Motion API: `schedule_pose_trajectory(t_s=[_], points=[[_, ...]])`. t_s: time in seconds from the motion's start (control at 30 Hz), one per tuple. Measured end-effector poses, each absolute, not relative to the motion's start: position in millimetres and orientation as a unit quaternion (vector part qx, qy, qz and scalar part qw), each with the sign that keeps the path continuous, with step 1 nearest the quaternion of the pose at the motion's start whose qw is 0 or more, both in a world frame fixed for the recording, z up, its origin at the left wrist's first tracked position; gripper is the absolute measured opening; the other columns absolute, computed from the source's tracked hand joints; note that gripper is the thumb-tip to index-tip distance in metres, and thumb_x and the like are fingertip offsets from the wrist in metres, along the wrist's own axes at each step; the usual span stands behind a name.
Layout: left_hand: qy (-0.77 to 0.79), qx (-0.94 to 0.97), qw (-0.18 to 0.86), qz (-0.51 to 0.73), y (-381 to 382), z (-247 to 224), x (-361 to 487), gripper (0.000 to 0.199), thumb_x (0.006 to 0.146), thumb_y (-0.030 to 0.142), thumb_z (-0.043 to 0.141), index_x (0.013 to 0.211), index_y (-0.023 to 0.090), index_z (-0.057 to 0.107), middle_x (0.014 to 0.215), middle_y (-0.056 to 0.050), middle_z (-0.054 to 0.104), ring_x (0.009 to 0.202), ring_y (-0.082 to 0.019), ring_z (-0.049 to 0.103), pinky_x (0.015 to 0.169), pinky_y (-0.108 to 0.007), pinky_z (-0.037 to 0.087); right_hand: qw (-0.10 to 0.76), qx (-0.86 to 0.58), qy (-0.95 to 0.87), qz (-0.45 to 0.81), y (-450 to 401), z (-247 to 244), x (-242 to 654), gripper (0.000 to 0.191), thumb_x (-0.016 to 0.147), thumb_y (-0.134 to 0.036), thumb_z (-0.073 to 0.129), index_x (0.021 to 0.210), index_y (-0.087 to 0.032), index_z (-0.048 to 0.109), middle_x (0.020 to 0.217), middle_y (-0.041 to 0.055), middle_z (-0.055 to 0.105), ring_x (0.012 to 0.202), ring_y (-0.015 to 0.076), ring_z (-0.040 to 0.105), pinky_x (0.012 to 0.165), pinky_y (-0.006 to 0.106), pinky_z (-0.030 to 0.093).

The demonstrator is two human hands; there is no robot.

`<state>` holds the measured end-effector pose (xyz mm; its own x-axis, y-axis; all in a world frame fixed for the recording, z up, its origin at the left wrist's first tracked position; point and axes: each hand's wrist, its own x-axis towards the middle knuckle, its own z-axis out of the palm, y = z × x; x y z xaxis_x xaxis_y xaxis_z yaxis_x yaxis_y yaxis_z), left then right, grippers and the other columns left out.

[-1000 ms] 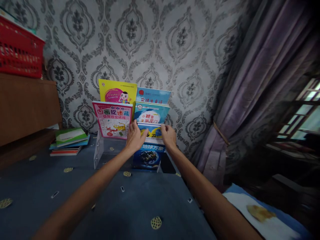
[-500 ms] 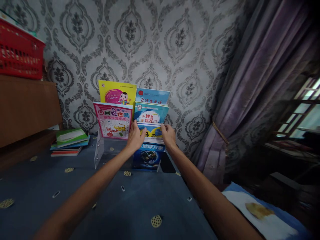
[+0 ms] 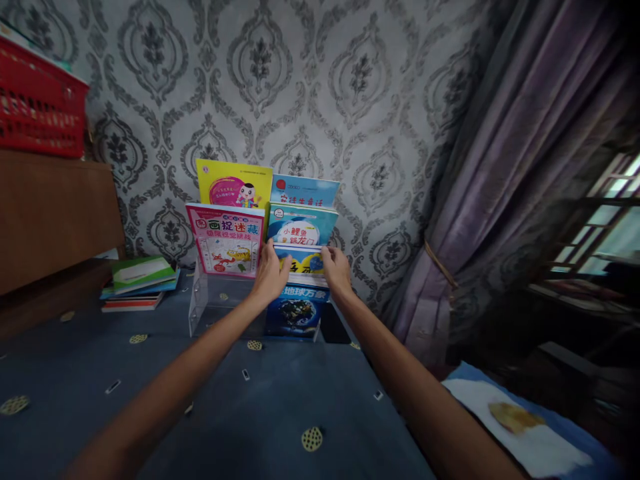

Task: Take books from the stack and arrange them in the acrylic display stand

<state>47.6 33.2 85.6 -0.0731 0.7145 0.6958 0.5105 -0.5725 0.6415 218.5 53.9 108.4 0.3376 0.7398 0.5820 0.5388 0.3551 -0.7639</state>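
Note:
A clear tiered book stand (image 3: 199, 303) on the bed-like patterned surface holds several upright picture books. Between my hands is a blue and yellow book (image 3: 306, 259), gripped at its two side edges. My left hand (image 3: 271, 275) is closed at its left edge, and my right hand (image 3: 337, 270) pinches its upper right edge. Below it stands a dark blue book with a globe (image 3: 296, 313). Behind it rise a teal book (image 3: 305, 223) and a light blue book (image 3: 305, 191). To the left are a pink book (image 3: 227, 237) and, further back, a yellow book (image 3: 233, 177).
A flat black object (image 3: 334, 325) lies right of the stand. Several books are stacked in a pile (image 3: 143, 279) at the left. A red basket (image 3: 43, 107) rests on a brown cabinet (image 3: 55, 213). A purple curtain (image 3: 480, 173) hangs at the right, by the patterned wall (image 3: 320, 80).

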Motion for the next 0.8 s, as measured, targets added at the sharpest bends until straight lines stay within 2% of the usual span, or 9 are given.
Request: schedule_pose_trajectory(t_s=[0.23,0.37,0.47,0.57,0.63,0.73,0.8], points=[[0.445,0.683,0.099,0.571,28,78,49,0.070,0.092,0.033,0.048,0.153,0.008,0.021,0.161,-0.027,0.030,0.154,-0.034,0.021,0.125,-0.053,0.022,0.603,-0.545,-0.576,0.085,44,105,220,0.054,0.088,-0.055,0.047,0.111,-0.011,0.070,0.113,0.0190,0.074,0.104,0.0310,0.067,0.092,0.041,0.050],[0.440,0.703,0.088,0.552,12,72,46,0.071,0.094,0.034,0.045,0.154,0.007,0.018,0.162,-0.028,0.025,0.155,-0.034,0.017,0.125,-0.055,0.021,0.616,-0.530,-0.581,0.056,30,101,216,0.057,0.090,-0.055,0.045,0.118,-0.009,0.065,0.117,0.0204,0.071,0.107,0.0305,0.065,0.095,0.044,0.049],[0.419,0.733,0.072,0.530,-10,62,31,0.067,0.096,0.036,0.044,0.154,0.011,0.020,0.163,-0.024,0.027,0.155,-0.030,0.022,0.125,-0.052,0.024,0.636,-0.489,-0.596,-0.027,6,96,207,0.052,0.093,-0.052,0.043,0.123,-0.013,0.062,0.122,0.0181,0.067,0.110,0.0290,0.062,0.095,0.046,0.050],[0.403,0.765,0.056,0.499,-33,47,5,0.059,0.098,0.035,0.042,0.151,0.014,0.028,0.156,-0.021,0.040,0.148,-0.028,0.036,0.121,-0.049,0.033,0.631,-0.394,-0.659,-0.110,-28,83,190,0.036,0.097,-0.038,0.044,0.121,-0.019,0.063,0.124,0.0147,0.065,0.118,0.0282,0.060,0.101,0.049,0.047],[0.412,0.770,0.046,0.486,-46,35,-20,0.052,0.098,0.033,0.041,0.147,0.016,0.036,0.145,-0.019,0.052,0.138,-0.027,0.049,0.115,-0.047,0.041,0.594,-0.314,-0.733,-0.108,-50,66,173,0.028,0.098,-0.028,0.046,0.117,-0.022,0.065,0.115,0.0123,0.070,0.113,0.0269,0.064,0.100,0.047,0.048],[0.454,0.746,0.031,0.486,-56,18,-64,0.043,0.096,0.032,0.042,0.137,0.018,0.046,0.121,-0.014,0.065,0.114,-0.025,0.064,0.101,-0.043,0.052,0.466,-0.221,-0.855,-0.056,-76,28,145,0.030,0.099,-0.018,0.042,0.114,-0.022,0.067,0.093,0.0086,0.074,0.086,0.0215,0.070,0.077,0.035,0.055],[0.487,0.722,0.017,0.491,-55,9,-99,0.038,0.096,0.031,0.042,0.131,0.019,0.050,0.107,-0.009,0.067,0.100,-0.021,0.067,0.094,-0.038,0.054,0.363,-0.208,-0.908,-0.034,-87,0,127,0.034,0.100,-0.017,0.038,0.118,-0.021,0.067,0.075,0.0055,0.072,0.068,0.0187,0.067,0.063,0.029,0.050]])
